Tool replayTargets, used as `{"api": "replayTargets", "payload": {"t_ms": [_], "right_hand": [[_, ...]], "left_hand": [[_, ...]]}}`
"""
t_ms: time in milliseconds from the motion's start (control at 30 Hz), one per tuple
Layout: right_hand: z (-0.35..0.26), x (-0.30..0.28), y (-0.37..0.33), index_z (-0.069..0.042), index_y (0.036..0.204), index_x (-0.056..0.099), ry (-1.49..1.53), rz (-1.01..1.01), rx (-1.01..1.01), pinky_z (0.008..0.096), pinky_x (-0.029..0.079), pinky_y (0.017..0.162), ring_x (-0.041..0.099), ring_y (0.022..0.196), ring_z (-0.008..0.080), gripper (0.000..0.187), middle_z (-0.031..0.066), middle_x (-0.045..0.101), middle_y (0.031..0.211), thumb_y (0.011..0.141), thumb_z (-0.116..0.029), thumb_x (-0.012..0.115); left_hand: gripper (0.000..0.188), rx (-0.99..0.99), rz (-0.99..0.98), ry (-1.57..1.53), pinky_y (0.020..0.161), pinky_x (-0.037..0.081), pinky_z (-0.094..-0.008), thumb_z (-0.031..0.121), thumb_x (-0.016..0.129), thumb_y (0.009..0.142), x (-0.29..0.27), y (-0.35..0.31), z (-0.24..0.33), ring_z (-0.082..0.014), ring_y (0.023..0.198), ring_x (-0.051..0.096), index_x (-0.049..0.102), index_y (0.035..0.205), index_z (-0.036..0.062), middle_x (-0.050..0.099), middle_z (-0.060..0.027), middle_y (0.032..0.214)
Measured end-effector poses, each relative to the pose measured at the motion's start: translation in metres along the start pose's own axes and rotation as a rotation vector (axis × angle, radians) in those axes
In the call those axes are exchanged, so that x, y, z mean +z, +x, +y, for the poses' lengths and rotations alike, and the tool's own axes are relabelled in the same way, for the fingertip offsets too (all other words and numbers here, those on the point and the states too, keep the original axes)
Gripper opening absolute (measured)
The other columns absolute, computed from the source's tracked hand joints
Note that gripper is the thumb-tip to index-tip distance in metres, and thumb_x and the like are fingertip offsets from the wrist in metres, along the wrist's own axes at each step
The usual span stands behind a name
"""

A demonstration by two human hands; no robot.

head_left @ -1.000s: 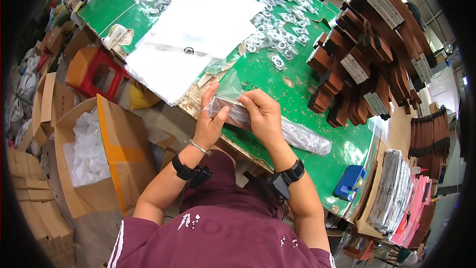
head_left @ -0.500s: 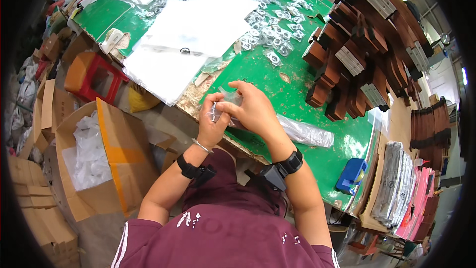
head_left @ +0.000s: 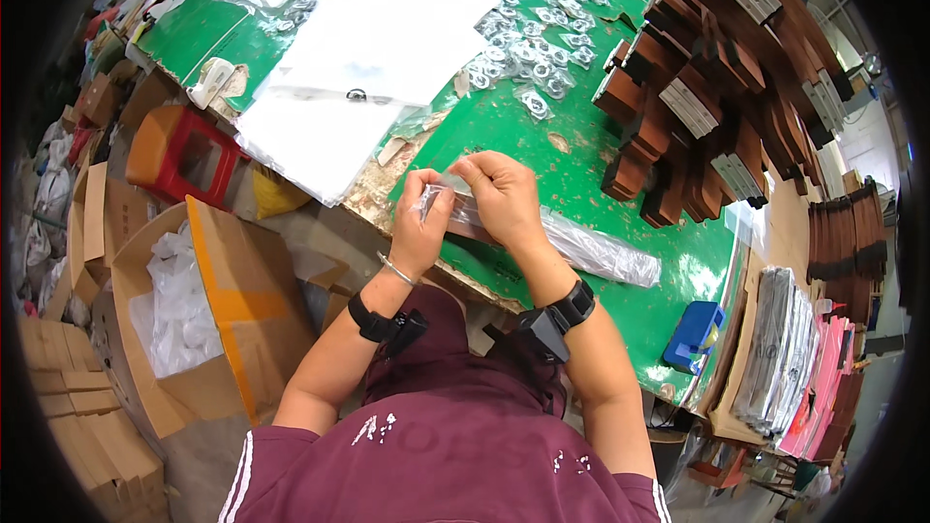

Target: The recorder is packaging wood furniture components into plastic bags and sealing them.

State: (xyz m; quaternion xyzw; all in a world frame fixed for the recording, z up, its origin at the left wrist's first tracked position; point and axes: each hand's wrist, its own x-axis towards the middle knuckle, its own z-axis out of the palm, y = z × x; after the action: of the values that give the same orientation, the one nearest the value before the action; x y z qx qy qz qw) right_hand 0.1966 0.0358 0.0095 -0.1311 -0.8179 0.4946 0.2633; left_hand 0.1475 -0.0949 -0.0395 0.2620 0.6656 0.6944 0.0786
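A long item in a clear plastic bag (head_left: 601, 250) lies slantwise near the front edge of the green table (head_left: 523, 150). My left hand (head_left: 422, 223) pinches the bag's end at its left. Beside it, my right hand (head_left: 500, 198) has thumb and fingers closed on the same end of the plastic. Part of the bag passes under my right hand and wrist, so its middle is hidden. Just left of my hands is a pile of white sheets or flat bags (head_left: 358, 87). Small rings in clear packets (head_left: 533, 58) are spread over the far part of the table.
Brown wood-like pieces with metal strips (head_left: 688, 107) are stacked at the right. A blue tape dispenser (head_left: 694, 337) sits at the near right corner. An open carton (head_left: 242, 310) of clear plastic and a red stool (head_left: 194, 160) stand at the left.
My right hand has turned and drawn its fingertips in to the bag's end. My left hand stays on the plastic, shifted slightly. The view has moved a little.
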Motion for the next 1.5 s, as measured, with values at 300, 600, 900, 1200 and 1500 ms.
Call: {"api": "replayTargets", "payload": {"t_ms": [300,600,900,1200,1500], "right_hand": [[-0.006,-0.009,0.004,-0.003,0.090,0.074,0.337,-0.012,0.306,0.0310,0.044,0.058,0.058,0.061,0.0153,0.019,0.0107,0.066,0.071,0.092,-0.020,0.066],[-0.008,-0.019,-0.005,-0.008,0.084,0.070,-0.199,-0.076,-0.442,0.0372,0.048,0.058,0.060,0.067,0.0266,0.008,0.0075,0.058,0.070,0.084,-0.016,0.069],[-0.012,-0.033,-0.026,-0.009,0.090,0.067,-0.650,0.041,-0.585,0.0342,0.046,0.057,0.056,0.066,0.0187,0.013,0.0019,0.053,0.069,0.078,-0.011,0.066],[-0.019,-0.035,-0.037,0.000,0.107,0.065,-0.916,-0.119,-0.567,0.0338,0.044,0.067,0.054,0.080,0.0199,0.027,0.0058,0.054,0.084,0.083,-0.013,0.061],[-0.013,-0.020,-0.058,0.005,0.117,0.062,-1.112,0.123,-0.528,0.0316,0.044,0.079,0.053,0.091,0.0209,0.035,0.0090,0.057,0.098,0.086,-0.011,0.054]], "left_hand": [[0.034,0.074,-0.056,-0.070,0.077,0.049,-0.0276,0.016,0.058,0.094,-0.004,-0.004,-0.003,-0.0115,0.085,0.059,0.051,0.123,-0.0001,0.061,-0.0068,0.102],[0.023,-0.021,-0.081,0.007,0.076,0.047,-0.0271,0.019,0.057,0.096,0.006,0.011,0.001,-0.0138,0.086,0.058,0.058,0.113,0.0037,0.062,-0.0070,0.087],[0.026,-0.149,-0.098,0.167,0.061,0.047,-0.0409,0.022,0.042,0.096,0.027,0.030,0.008,-0.0327,0.066,0.061,0.060,0.092,0.0032,0.061,-0.0158,0.070],[0.030,-0.097,-0.088,0.179,0.061,0.047,-0.0378,0.023,0.044,0.096,0.034,0.040,0.009,-0.0264,0.063,0.061,0.062,0.087,0.0010,0.061,-0.0154,0.067],[0.027,-0.098,0.013,0.077,0.065,0.047,-0.0323,0.020,0.050,0.094,0.046,0.046,-0.006,-0.0170,0.069,0.059,0.062,0.085,-0.0020,0.064,-0.0092,0.075]]}}
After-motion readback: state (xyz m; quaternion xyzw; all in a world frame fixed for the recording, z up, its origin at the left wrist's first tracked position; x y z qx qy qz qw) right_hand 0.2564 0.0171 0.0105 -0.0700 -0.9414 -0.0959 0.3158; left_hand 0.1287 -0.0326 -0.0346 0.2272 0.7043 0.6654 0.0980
